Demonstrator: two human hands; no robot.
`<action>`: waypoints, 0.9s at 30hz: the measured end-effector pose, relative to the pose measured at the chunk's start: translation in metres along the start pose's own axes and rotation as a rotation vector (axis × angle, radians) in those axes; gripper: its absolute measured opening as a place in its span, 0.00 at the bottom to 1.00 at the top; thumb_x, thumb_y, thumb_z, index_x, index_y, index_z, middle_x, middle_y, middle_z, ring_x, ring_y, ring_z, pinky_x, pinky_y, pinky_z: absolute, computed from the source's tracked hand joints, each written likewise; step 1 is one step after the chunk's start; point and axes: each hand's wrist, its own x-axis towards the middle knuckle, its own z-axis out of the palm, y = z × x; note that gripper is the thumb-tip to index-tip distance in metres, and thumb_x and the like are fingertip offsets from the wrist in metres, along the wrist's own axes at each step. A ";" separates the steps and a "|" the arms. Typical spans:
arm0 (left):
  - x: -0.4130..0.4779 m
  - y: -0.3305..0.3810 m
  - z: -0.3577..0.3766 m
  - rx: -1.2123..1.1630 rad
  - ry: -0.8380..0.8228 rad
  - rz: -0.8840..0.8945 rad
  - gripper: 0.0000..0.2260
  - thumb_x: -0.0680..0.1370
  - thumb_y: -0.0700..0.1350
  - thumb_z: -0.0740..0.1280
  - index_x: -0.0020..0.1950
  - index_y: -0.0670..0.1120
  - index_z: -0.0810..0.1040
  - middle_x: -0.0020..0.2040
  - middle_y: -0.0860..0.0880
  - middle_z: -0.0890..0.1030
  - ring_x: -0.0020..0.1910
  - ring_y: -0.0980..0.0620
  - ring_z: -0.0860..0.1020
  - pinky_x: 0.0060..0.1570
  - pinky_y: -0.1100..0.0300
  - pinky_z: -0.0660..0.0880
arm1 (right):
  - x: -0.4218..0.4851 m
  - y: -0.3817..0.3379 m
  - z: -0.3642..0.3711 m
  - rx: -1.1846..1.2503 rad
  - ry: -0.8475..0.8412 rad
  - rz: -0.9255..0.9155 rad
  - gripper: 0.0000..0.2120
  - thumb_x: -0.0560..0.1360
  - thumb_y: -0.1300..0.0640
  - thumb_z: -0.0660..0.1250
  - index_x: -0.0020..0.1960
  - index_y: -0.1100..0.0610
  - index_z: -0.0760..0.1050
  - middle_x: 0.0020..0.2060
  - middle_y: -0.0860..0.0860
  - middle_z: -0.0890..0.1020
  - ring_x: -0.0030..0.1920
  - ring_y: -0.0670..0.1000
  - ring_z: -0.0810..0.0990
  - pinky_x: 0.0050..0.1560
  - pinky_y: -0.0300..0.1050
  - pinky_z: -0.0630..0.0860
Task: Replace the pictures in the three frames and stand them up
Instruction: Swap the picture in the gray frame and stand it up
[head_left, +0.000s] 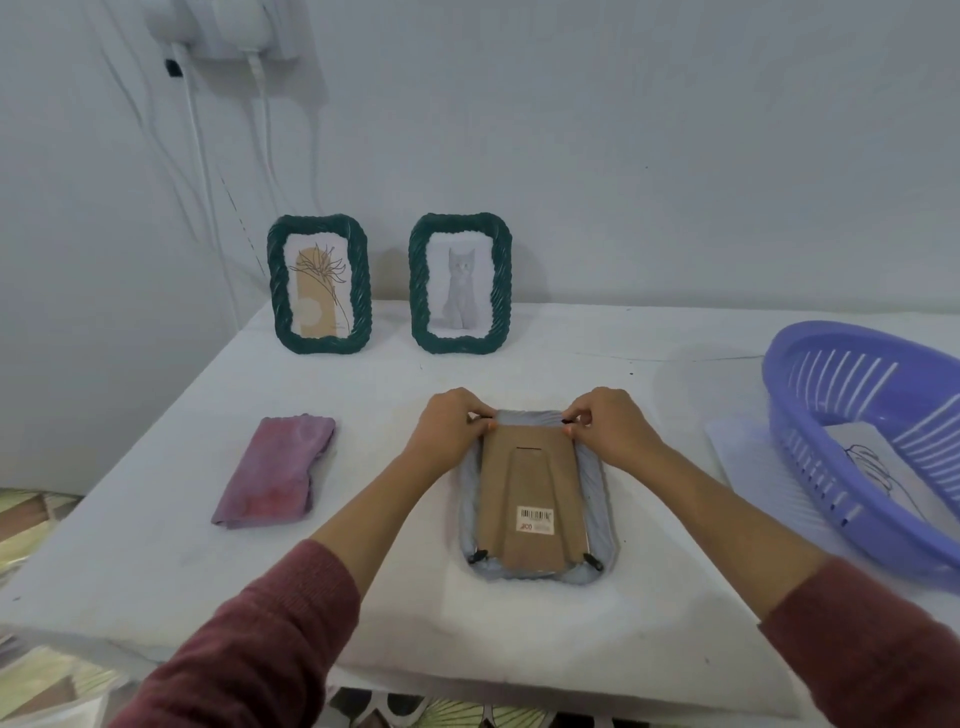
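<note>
looking down at a white table (156, 545) that fills most of the frame, you have both arms reaching in from the bottom edge, in dark red sleeves (249, 649). at the right edge sits a purple slatted basket (810, 395), tilted, with a sheet of paper bearing a line drawing (872, 467) showing through and beneath it; whether the sheet lies inside or under the basket cannot be told.

at centre frame a pale grey frame (602, 499) lies face down on the table, its brown cardboard backing (530, 499) up, with a barcode sticker (536, 519) low on the backing. in the upper middle of the frame two dark green frames stand upright near the wall, side by side and apart: the left green frame (278, 291) holds a flower drawing, the right green frame (418, 291) holds a grey cat picture. a folded pink cloth (275, 470) lies at centre left, well apart from the grey frame.

your left hand (447, 431) is at the top left corner of the backing, fingertips pinched together on a small black clip there. your right hand (608, 428) is at the top right corner, fingertips pinched on the clip there. two more black clips (478, 557) show at the lower corners, untouched.
</note>
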 end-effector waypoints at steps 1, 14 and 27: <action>0.001 -0.001 0.000 -0.007 -0.006 0.000 0.09 0.74 0.39 0.68 0.53 0.41 0.82 0.53 0.44 0.81 0.45 0.53 0.75 0.48 0.67 0.68 | 0.001 -0.001 0.000 -0.004 -0.001 0.004 0.10 0.73 0.63 0.67 0.53 0.63 0.80 0.45 0.53 0.79 0.47 0.53 0.77 0.48 0.40 0.70; 0.018 -0.012 -0.005 -0.211 -0.096 -0.037 0.07 0.69 0.36 0.73 0.46 0.36 0.83 0.42 0.47 0.80 0.35 0.59 0.75 0.34 0.80 0.71 | 0.006 -0.002 0.001 -0.047 0.000 -0.007 0.04 0.71 0.66 0.68 0.44 0.63 0.80 0.30 0.42 0.66 0.41 0.50 0.71 0.37 0.39 0.66; 0.016 -0.023 -0.016 -0.177 -0.240 0.093 0.09 0.73 0.37 0.69 0.52 0.38 0.82 0.48 0.47 0.81 0.43 0.62 0.75 0.45 0.79 0.69 | 0.003 0.001 -0.005 -0.007 -0.065 -0.033 0.07 0.72 0.64 0.68 0.49 0.62 0.81 0.41 0.52 0.75 0.43 0.49 0.73 0.39 0.36 0.67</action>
